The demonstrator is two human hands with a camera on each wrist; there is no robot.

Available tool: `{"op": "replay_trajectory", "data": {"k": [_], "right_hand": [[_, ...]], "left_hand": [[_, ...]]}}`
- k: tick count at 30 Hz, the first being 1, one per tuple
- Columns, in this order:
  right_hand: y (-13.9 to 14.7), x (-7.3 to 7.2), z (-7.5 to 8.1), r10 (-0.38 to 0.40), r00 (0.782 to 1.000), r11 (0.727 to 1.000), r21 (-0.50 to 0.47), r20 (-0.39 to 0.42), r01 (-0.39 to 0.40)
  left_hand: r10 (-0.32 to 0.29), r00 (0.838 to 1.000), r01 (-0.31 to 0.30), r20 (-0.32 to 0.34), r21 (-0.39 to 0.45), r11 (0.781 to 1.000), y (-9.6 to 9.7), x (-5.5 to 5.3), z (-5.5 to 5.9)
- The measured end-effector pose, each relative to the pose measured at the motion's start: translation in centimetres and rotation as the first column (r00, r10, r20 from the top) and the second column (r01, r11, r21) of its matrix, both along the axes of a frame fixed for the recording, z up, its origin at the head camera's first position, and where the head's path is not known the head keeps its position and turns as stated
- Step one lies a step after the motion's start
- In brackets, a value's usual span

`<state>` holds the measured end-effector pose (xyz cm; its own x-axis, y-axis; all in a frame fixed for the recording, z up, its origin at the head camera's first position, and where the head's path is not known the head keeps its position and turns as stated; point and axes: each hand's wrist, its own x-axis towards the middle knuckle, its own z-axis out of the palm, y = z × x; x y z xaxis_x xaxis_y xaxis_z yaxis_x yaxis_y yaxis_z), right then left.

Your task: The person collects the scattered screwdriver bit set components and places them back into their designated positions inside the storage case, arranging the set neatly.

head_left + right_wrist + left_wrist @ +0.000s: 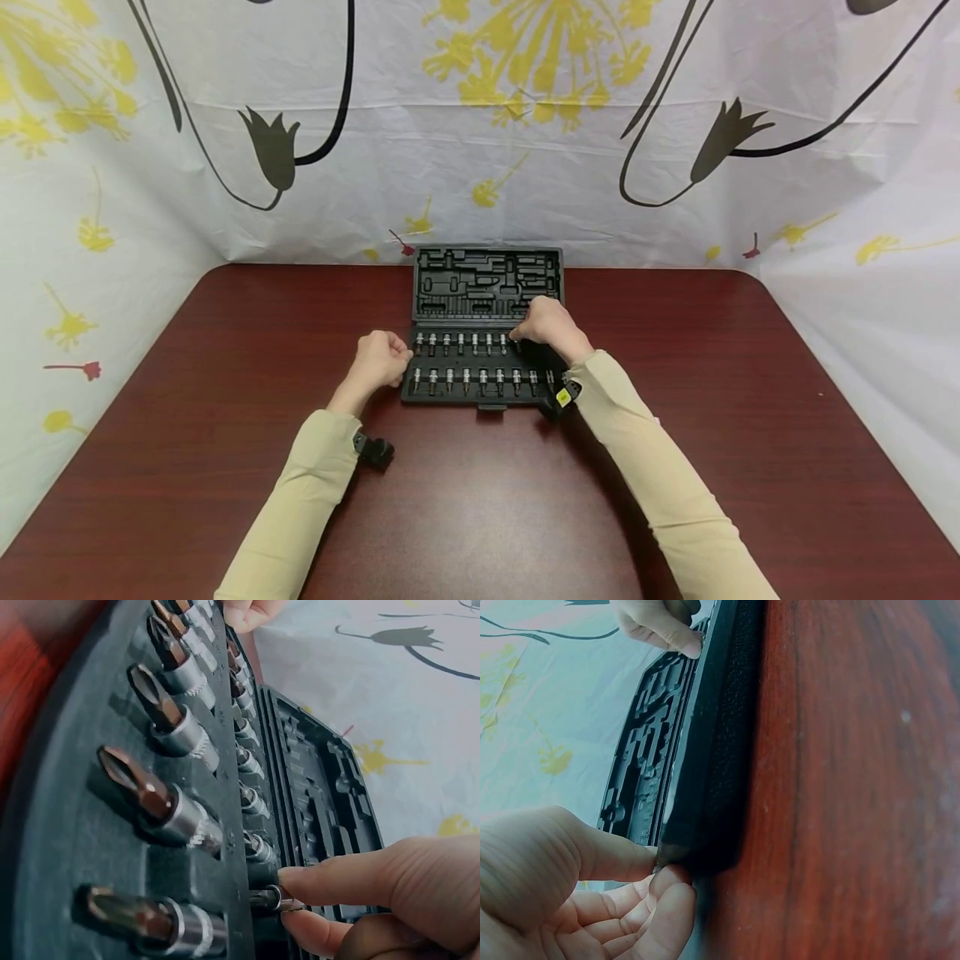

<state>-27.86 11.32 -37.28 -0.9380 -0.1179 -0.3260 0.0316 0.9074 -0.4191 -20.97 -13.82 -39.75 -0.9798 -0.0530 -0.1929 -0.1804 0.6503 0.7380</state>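
Observation:
A black bit socket case lies opened flat, with two rows of silver bit sockets in its near half. At the case's left edge, my left hand pinches the corner between thumb and curled fingers. My right hand is over the right end of the upper row. There, in the right wrist view, its thumb and finger pinch a bit socket lying at its slot. Larger bit sockets such as this one sit in the nearer row. The right hand and wrist camera hide part of the case's right side.
The lid half of the case, with moulded recesses, lies toward the back edge of the dark red table. A white sheet with flower prints hangs behind. Each wrist carries a small black camera.

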Motion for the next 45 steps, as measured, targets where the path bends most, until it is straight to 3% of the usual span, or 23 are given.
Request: {"op": "replay_trajectory", "data": {"k": [8, 15, 26, 32, 38, 41, 45], "right_hand": [[0.6, -0.3, 0.0, -0.049, 0.996, 0.995, -0.078, 0.067, 0.055], [0.8, -0.4, -0.3, -0.049, 0.997, 0.996, -0.073, 0.061, 0.054], [1.0, -1.0, 0.4, -0.027, 0.998, 0.996, 0.086, 0.061, 0.021], [0.6, -0.8, 0.1, -0.02, 1.0, 0.994, 0.106, 0.017, 0.019], [0.9, 0.0, -0.5, -0.002, 0.998, 1.0, 0.005, -0.055, 0.003], [1.1, 0.5, -0.4, -0.014, 0.999, 0.997, -0.078, -0.045, 0.01], [1.5, 1.1, 0.2, -0.019, 0.999, 0.994, -0.11, -0.046, 0.013]], "left_hand": [[-0.001, 1.0, 0.001, -0.002, -0.009, 1.0, 0.1, -0.1, -0.1], [0.0, 1.0, 0.0, 0.006, -0.011, 1.0, 0.1, -0.1, -0.1], [0.001, 1.0, -0.001, 0.006, -0.007, 1.0, 0.0, -0.2, 0.0], [0.005, 1.0, -0.005, -0.001, -0.01, 1.0, -0.2, -0.1, -0.1], [0.009, 1.0, -0.009, 0.002, -0.004, 1.0, -0.2, -0.1, -0.3], [0.004, 1.0, -0.004, 0.0, 0.002, 1.0, -0.2, -0.1, -0.3], [-0.001, 1.0, 0.001, -0.006, 0.006, 1.0, -0.1, -0.1, -0.3]]}}
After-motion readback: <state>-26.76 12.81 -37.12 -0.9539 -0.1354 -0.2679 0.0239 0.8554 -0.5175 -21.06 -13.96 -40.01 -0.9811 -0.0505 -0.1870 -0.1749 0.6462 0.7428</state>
